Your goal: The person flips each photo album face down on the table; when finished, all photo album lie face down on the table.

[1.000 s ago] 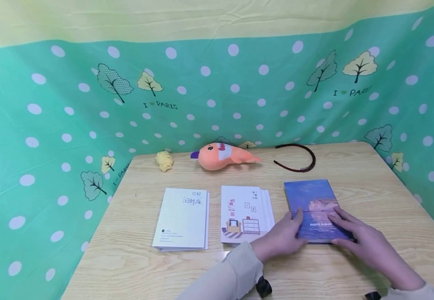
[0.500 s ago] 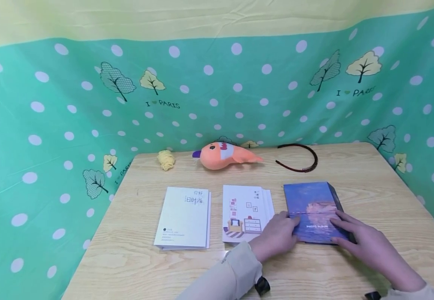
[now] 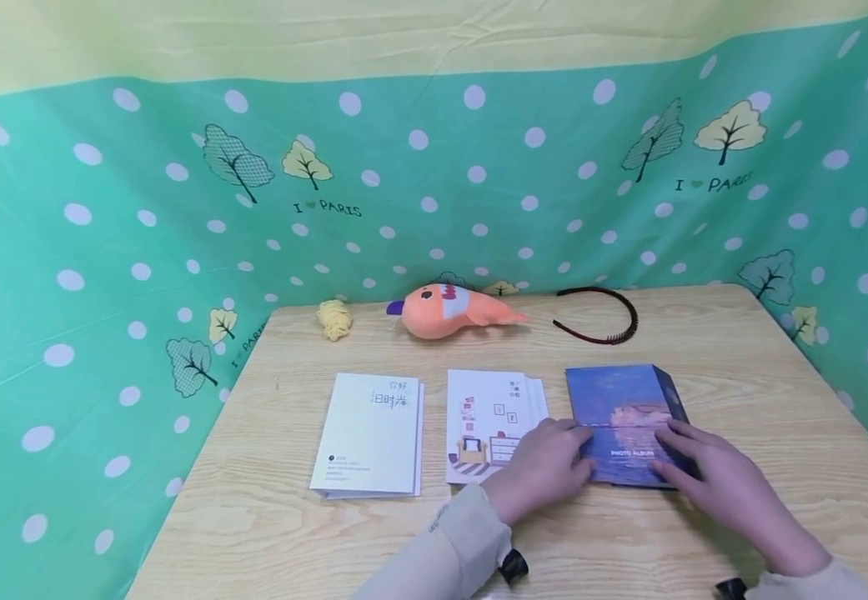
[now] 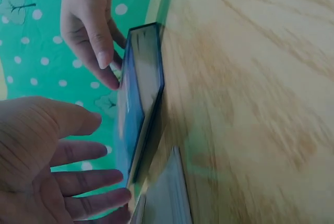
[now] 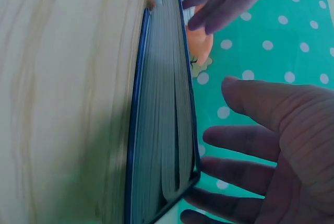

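A blue photo album [image 3: 621, 408] with a pink rock scene and the words PHOTO ALBUM lies on the table at the right. My left hand [image 3: 549, 462] is at its left edge, overlapping the corner of a white album [image 3: 479, 417] with a furniture drawing. Along the blue album's right edge is my right hand [image 3: 714, 479]. Both hands have extended, spread fingers; in the left wrist view the left fingers [image 4: 86, 182] are straight beside the cover. From the right wrist, the album's page block [image 5: 164, 104] shows between its covers, with the right thumb [image 5: 250, 96] apart from it.
Another white album [image 3: 366, 433] lies at the left of the row. Behind stand a bundle of yellow yarn [image 3: 334, 320], an orange plush toy [image 3: 449, 312] and a dark toothed headband [image 3: 621, 312]. A green dotted cloth [image 3: 418, 183] hangs around the wooden table [image 3: 253, 533].
The blue album's cover has turned slightly and its right side now shows. Both hands have loosened from its edges and shifted a little to the left.
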### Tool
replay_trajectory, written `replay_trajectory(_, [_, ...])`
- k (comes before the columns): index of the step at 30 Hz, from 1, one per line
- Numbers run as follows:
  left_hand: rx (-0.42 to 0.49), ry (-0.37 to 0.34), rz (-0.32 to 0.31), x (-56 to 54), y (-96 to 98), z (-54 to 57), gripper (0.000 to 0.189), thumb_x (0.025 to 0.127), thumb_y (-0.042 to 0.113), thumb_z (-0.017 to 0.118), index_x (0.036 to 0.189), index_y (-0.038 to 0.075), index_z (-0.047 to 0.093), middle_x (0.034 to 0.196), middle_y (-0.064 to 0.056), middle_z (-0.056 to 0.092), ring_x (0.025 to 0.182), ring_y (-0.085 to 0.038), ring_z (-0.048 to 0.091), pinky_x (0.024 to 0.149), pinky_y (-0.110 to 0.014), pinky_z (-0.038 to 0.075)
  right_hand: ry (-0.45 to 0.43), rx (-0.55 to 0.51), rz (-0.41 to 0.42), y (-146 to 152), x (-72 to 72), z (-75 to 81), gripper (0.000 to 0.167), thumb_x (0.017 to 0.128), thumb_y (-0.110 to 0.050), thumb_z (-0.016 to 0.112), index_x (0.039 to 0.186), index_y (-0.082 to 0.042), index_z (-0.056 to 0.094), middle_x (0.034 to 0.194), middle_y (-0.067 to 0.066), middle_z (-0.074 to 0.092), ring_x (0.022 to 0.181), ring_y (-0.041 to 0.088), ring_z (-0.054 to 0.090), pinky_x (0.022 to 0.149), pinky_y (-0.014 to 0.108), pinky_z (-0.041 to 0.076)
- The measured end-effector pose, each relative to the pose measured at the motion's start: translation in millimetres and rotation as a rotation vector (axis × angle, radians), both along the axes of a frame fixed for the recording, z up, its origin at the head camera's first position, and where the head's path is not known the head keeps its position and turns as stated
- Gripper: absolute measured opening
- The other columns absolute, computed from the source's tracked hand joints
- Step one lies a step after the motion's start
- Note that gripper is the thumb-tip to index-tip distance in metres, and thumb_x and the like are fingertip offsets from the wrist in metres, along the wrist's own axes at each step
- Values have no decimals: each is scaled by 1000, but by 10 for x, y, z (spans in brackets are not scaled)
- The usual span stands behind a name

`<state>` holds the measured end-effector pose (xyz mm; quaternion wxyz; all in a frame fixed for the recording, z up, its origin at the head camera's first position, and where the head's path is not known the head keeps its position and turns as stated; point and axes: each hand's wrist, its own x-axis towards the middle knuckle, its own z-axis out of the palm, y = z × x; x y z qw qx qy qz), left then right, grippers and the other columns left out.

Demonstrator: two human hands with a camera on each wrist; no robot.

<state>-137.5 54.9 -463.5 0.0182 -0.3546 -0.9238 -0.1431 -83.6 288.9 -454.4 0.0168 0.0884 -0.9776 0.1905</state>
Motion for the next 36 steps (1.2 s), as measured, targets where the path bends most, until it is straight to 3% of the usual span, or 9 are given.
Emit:
replay_trajectory(4, [6, 63, -18, -18, -115, 11, 37, 92, 34, 63, 124, 15, 65, 114, 2, 68, 106, -14, 62, 92, -26, 48, 26, -7, 18, -81, -33, -21, 56, 88, -35, 71, 126, 4, 62, 135, 35, 48, 119, 58, 43, 94, 70, 35])
replay_trajectory(9, [-26, -7, 33, -5, -296, 40, 45, 95, 36, 59, 135, 15, 58, 138, -7, 56, 131, -22, 48, 109, -39, 37, 74, -57, 55, -226, -75, -26, 49, 87, -30, 73, 124, 2, 64, 136, 32, 49, 124, 57, 39, 96, 71, 33])
replay_trajectory(18, [-14, -50, 118, 9, -642, 49, 51, 93, 38, 61, 139, 17, 54, 148, -12, 44, 138, -33, 37, 111, -56, 29, 110, -109, 118, -454, -155, -4, 50, 88, -28, 72, 128, 1, 62, 135, 27, 53, 125, 48, 45, 98, 65, 36])
replay_trajectory(27, [-16, -91, 191, 57, -881, 39, 63, 90, 46, 63, 145, 20, 48, 157, -18, 27, 144, -43, 18, 112, -66, 11, 121, -230, 137, -678, -232, 11, 54, 90, -21, 70, 136, 2, 53, 132, 26, 56, 119, 48, 52, 97, 62, 40])
replay_trajectory(36, [-21, -90, 253, 124, -1081, -6, 83, 80, 60, 69, 148, 19, 44, 157, -25, 20, 143, -49, 11, 107, -72, 11, -8, -463, 141, -869, -292, -24, 57, 95, -20, 65, 142, 3, 44, 136, 31, 49, 107, 41, 62, 86, 51, 53])
